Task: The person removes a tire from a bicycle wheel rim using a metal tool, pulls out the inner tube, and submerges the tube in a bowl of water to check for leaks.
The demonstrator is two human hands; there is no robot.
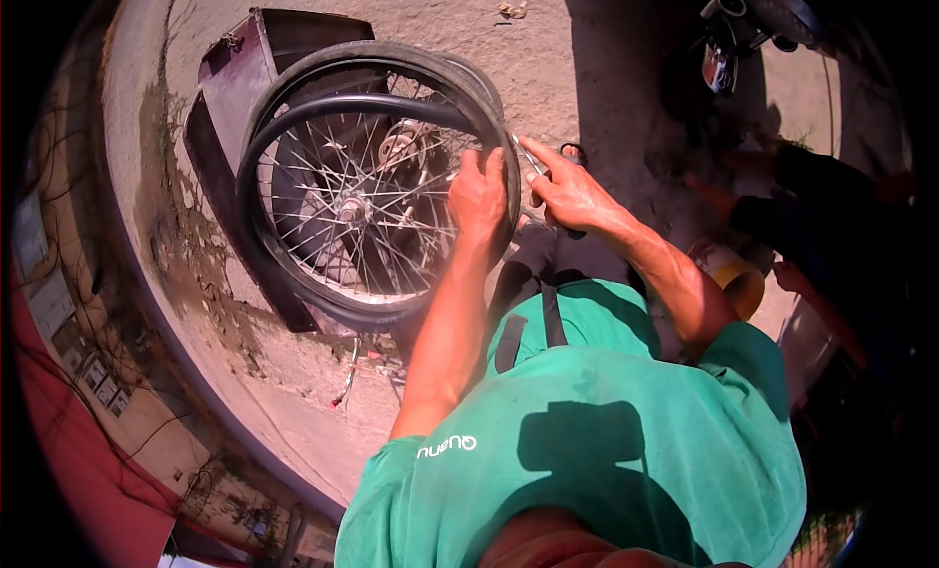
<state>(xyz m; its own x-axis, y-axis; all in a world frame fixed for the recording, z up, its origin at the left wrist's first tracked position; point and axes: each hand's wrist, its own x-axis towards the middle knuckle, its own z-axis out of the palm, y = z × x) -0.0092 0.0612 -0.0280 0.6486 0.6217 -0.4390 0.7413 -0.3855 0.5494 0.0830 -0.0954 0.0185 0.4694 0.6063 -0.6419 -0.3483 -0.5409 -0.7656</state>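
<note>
A spoked metal bicycle wheel with a black rubber tyre (293,274) stands on edge on the sandy concrete ground (587,69), leaning over a dark maroon metal tub (230,79) that lies behind it. A loop of black rubber inner tube (342,103) arcs across the upper half of the wheel, inside the tyre. The silver hub (350,210) sits at the wheel's middle, with thin spokes fanning out to the rim.

The left hand (479,198) lies on the wheel's right edge, its fingers curled and pressed together over the tyre and rim. The right hand (572,191) is just to the right of the wheel, beside the left hand, thumb and forefinger pinching a slim silvery metal tool (528,159) whose tip points at the tyre's edge.

Below the wheel a small bent metal piece (344,382) rests on the ground. Right of the wheel, beyond the right forearm, stands a yellow plastic container (738,279), and further right another person's hand (792,274) shows in shade. Above and right of the wheel, part of a parked motorbike (753,20) is visible.
</note>
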